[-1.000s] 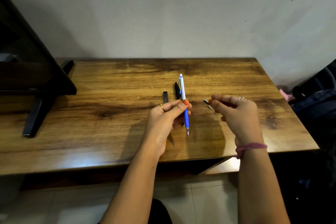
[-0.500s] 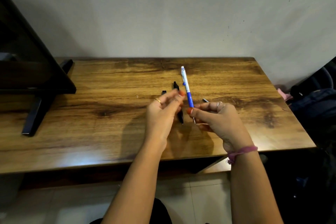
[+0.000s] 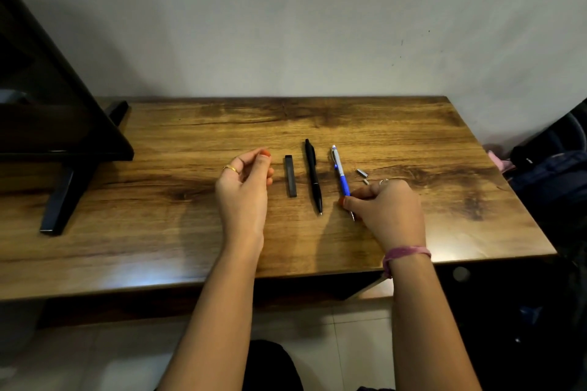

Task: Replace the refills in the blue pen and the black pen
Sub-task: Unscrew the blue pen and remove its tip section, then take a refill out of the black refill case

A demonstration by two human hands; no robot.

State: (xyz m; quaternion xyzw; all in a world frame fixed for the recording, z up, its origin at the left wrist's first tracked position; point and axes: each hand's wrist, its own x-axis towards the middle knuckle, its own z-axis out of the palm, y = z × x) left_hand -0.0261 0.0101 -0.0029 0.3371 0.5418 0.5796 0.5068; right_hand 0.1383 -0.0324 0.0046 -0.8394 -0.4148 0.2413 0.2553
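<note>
Slim dark case (image 3: 290, 176) lies flat on the wooden worktop (image 3: 158, 200), contents can't be told; black pen (image 3: 313, 175) lies just right of it, untouched, tip toward the person. Right hand (image 3: 386, 211) pinches the blue pen (image 3: 340, 172) near its tip end, pen lying on the worktop right of the black pen, two small grey bits (image 3: 362, 173) beside it. Left hand (image 3: 244, 185) hovers left of the case, fingers loosely curled, holding nothing.
</note>
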